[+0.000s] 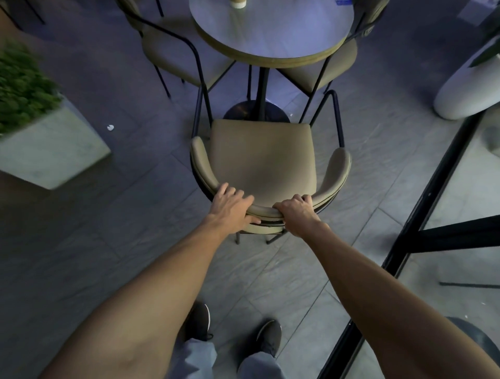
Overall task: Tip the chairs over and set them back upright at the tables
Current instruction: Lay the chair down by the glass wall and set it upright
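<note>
A tan padded chair (261,157) with a black metal frame stands upright on its legs in front of the round table (273,29), its curved backrest nearest me. My left hand (231,207) lies over the backrest's top left, fingers spread, thumb under the rim. My right hand (295,212) grips the backrest's top a little to the right, fingers curled over it. Two more tan chairs stand at the table, one at the left (173,51) and one at the right (327,67).
A square stone planter (51,151) with green foliage stands on the floor at the left. A white rounded pot (465,89) and a black-framed glass wall (422,216) close the right side. A paper cup (238,3) stands on the table. My shoes (267,336) are behind the chair.
</note>
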### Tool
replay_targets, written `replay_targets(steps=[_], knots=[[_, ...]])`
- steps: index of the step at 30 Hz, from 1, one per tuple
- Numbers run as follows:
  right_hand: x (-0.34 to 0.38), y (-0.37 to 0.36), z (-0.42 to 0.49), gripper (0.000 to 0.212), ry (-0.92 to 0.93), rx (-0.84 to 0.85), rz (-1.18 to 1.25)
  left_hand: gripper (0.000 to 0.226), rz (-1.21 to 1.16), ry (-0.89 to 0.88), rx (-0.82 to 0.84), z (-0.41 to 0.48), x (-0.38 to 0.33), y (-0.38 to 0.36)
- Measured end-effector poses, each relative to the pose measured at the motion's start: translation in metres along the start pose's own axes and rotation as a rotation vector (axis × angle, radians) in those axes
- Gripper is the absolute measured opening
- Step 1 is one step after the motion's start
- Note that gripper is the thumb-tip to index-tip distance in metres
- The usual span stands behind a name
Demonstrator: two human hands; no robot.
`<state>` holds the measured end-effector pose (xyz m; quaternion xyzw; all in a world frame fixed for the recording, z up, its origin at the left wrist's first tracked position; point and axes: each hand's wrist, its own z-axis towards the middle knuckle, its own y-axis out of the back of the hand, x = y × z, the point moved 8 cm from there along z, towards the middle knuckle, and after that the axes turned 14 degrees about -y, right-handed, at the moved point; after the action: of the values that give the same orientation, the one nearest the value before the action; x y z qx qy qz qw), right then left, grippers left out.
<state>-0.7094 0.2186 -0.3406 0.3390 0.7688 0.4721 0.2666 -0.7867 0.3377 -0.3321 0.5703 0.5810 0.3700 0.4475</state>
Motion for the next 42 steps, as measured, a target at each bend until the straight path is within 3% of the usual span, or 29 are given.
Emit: replay_targets(steps=[21, 42], knots=[[0.012, 0.042, 0.081, 0.030, -0.022, -0.013, 0.042, 0.063, -0.078, -0.065, -0.018, 0.065, 0.077, 0.021], [0.010, 0.059, 0.119, 0.030, -0.066, -0.043, 0.018, 0.061, -0.132, -0.042, 0.028, 0.098, 0.103, 0.032]])
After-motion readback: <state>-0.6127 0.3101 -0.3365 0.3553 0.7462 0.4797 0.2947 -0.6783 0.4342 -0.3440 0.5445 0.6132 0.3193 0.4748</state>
